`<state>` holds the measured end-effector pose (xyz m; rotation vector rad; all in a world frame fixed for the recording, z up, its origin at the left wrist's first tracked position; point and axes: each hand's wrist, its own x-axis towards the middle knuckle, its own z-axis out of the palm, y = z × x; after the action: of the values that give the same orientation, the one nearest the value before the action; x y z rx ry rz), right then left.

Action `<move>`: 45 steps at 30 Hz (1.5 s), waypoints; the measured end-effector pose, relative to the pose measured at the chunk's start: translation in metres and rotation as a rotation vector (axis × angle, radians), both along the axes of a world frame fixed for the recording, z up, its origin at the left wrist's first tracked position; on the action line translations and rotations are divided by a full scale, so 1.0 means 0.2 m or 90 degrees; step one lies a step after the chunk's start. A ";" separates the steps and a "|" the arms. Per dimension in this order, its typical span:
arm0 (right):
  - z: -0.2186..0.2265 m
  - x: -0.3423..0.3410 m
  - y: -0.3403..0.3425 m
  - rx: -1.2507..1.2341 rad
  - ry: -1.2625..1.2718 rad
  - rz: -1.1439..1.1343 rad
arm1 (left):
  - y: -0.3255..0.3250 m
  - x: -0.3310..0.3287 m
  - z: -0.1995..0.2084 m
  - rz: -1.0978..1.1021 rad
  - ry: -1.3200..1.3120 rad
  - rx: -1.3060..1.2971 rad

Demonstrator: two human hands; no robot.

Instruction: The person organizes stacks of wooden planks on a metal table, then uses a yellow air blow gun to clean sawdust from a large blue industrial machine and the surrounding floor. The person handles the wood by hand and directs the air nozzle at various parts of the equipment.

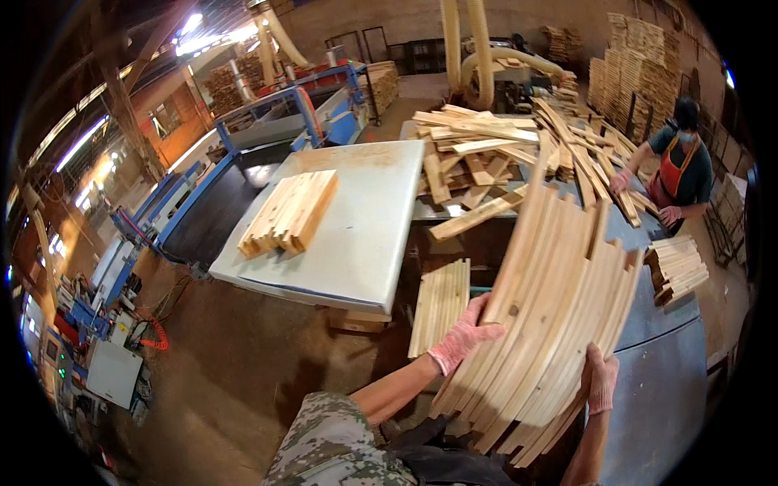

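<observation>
A thick bundle of long pale wooden slats is held up on a slant over the near edge of the grey table, its upper ends fanning out toward the far side. The left hand, in a pink work glove, is clamped on the bundle's left edge, fingers wrapped over the outer slat. The right hand, gloved the same, presses flat against the bundle's right side low down, so the slats are squeezed between both.

Just left of the bundle a short stack of boards stands lower down. Beyond that, a white-topped table carries a neat block of short slats. Farther back lies a loose heap of slats. At the right a co-worker in an orange apron handles slats, with a small stack near them.
</observation>
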<state>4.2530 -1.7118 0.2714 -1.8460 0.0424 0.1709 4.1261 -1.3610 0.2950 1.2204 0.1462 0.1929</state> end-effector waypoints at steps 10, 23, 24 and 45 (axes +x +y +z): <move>0.19 -0.47 1.67 0.009 0.027 0.269 | 1.28 -0.98 -0.05 0.245 0.071 -0.089; 0.08 -0.29 2.75 -0.091 0.045 0.323 | 2.41 -0.69 -0.31 0.265 0.293 0.106; 0.06 -0.20 2.82 -0.100 0.034 0.321 | 2.48 -0.60 -0.26 0.310 0.373 0.232; -0.10 0.21 4.00 -0.051 0.042 0.371 | 4.36 -0.99 0.15 0.428 0.728 0.613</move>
<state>4.2950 -0.9123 0.2521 -1.8886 -0.4526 0.6427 3.9272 -0.4888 0.3243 2.0843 1.6186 0.1168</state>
